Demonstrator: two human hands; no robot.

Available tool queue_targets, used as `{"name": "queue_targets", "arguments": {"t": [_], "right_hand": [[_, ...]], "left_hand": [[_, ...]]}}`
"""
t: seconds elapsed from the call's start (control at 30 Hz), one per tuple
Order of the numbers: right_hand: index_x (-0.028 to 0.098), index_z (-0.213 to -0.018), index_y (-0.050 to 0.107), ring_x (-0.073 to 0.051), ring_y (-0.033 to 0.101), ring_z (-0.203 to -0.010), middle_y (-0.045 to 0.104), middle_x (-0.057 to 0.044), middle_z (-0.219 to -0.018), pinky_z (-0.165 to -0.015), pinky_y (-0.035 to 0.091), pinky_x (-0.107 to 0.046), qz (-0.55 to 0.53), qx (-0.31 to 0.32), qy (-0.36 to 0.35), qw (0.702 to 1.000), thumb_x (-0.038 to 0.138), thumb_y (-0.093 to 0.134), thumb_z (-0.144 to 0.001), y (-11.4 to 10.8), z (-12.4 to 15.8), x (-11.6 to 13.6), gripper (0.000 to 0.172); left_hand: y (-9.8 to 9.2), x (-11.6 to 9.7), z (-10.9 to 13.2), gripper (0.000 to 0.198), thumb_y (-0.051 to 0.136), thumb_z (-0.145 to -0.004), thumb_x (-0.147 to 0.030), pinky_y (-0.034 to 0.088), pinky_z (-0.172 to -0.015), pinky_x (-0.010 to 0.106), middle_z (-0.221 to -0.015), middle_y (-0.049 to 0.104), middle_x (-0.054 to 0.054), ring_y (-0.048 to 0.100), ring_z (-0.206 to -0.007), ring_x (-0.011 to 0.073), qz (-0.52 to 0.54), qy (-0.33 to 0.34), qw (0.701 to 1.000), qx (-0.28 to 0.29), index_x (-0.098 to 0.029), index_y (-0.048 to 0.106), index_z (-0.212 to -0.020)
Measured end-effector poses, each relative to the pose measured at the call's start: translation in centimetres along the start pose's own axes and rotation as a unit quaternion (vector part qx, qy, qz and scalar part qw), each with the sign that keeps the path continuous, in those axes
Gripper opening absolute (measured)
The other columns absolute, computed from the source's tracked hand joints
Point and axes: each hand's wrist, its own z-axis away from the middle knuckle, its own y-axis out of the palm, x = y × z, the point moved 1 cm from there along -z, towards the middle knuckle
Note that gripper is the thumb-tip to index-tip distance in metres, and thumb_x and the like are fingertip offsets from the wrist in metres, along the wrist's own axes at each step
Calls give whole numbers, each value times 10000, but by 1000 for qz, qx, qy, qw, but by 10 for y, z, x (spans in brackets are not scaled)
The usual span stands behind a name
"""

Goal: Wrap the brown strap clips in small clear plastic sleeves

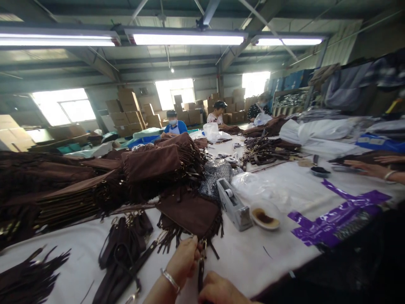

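Observation:
A dark brown fringed bag point(193, 211) lies flat on the white-covered table, its near corner towards me. My left hand point(183, 259), with a silver bangle at the wrist, pinches the bag's near edge beside a gold-coloured metal clasp point(204, 245). From that clasp a dark strap point(201, 272) runs down to my right hand point(221, 289), whose fingers are closed around it at the bottom of the view. Whether the clasp is fastened to the bag I cannot tell. Several dark straps with metal clips point(129, 236) lie in a bundle left of my left hand.
Stacked brown bags point(152, 164) rise at left. Right of the bag stand a grey tape dispenser point(234, 207) and a white dish point(265, 215) with brown residue. Purple tape point(338, 215) covers the table edge. A co-worker's hands point(363, 166) reach in at right; several people sit further back.

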Motion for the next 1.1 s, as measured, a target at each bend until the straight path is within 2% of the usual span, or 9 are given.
{"name": "queue_targets", "arguments": {"t": [0.17, 0.23, 0.37, 0.63, 0.73, 0.87, 0.97, 1.03, 1.1], "right_hand": [[223, -925, 748, -116, 559, -705, 676, -10, -841, -610, 407, -163, -44, 21, -1, 999, 199, 615, -733, -21, 6, 15, 234], [201, -885, 742, -106, 542, -641, 670, 8, -727, -564, 371, -167, -59, -32, 39, 997, 202, 587, -742, -36, 9, 21, 210], [148, -723, 707, -107, 521, -602, 628, 3, -620, -552, 341, -192, -84, -155, 125, 976, 240, 522, -790, -53, -1, 28, 217], [145, -521, 559, -100, 474, -497, 516, 26, -491, -465, 314, -200, -170, -186, 207, 945, 231, 569, -700, -37, -45, 26, 199], [163, -552, 518, -87, 451, -351, 531, 24, -475, -351, 258, -188, -307, -137, 256, 907, 197, 480, -732, -32, -45, 24, 187], [163, -756, 538, -92, 483, -301, 638, -18, -595, -281, 188, -171, -545, -79, 274, 789, 214, 372, -827, -29, -39, 21, 188], [128, -787, 562, -85, 489, -309, 625, -30, -592, -288, 229, -165, -632, -46, 300, 713, 246, 320, -874, -26, -38, 19, 283], [118, -770, 572, -87, 478, -305, 610, -32, -568, -296, 246, -171, -627, -35, 323, 708, 279, 265, -911, -24, -39, 19, 374], [135, -742, 568, -95, 471, -311, 594, -17, -529, -317, 279, -178, -571, -59, 330, 750, 277, 284, -922, -24, -43, 19, 365]], "left_hand": [[2, 2, 3, 239, 436, -894, -300, 406, -452, 198, -606, 538, -6, 501, -469, 79, 94, -45, 993, 58, -123, 571, -807], [-6, 2, 4, 192, 504, -863, -262, 503, -576, 263, -719, 622, 50, 603, -604, 126, 163, -81, 980, 77, -95, 599, -869], [-16, 4, 7, 192, 607, -818, -272, 522, -606, 286, -776, 677, 67, 644, -667, 158, 189, -84, 977, 52, -110, 616, -919], [-2, 9, 8, 159, 746, -684, -186, 457, -490, 213, -660, 656, 19, 605, -543, 122, 210, -16, 977, 27, -134, 620, -766], [4, 8, 10, 125, 708, -732, -217, 415, -428, 200, -606, 626, 9, 576, -484, 116, 220, -25, 975, 26, -135, 621, -769], [12, 3, 14, 180, 531, -865, -264, 289, -304, 189, -652, 651, 36, 474, -354, 81, 252, -55, 966, 36, -123, 631, -816], [17, -1, 16, 130, 544, -859, -228, 339, -307, 183, -738, 691, 68, 570, -430, 108, 294, -77, 953, 17, -124, 621, -848], [19, -1, 16, 95, 601, -829, -220, 450, -389, 188, -778, 704, 79, 661, -581, 148, 304, -86, 949, -9, -131, 622, -856], [19, 2, 12, 99, 632, -811, -230, 528, -483, 216, -802, 713, 76, 684, -649, 162, 292, -85, 952, -39, -141, 628, -856]]}}
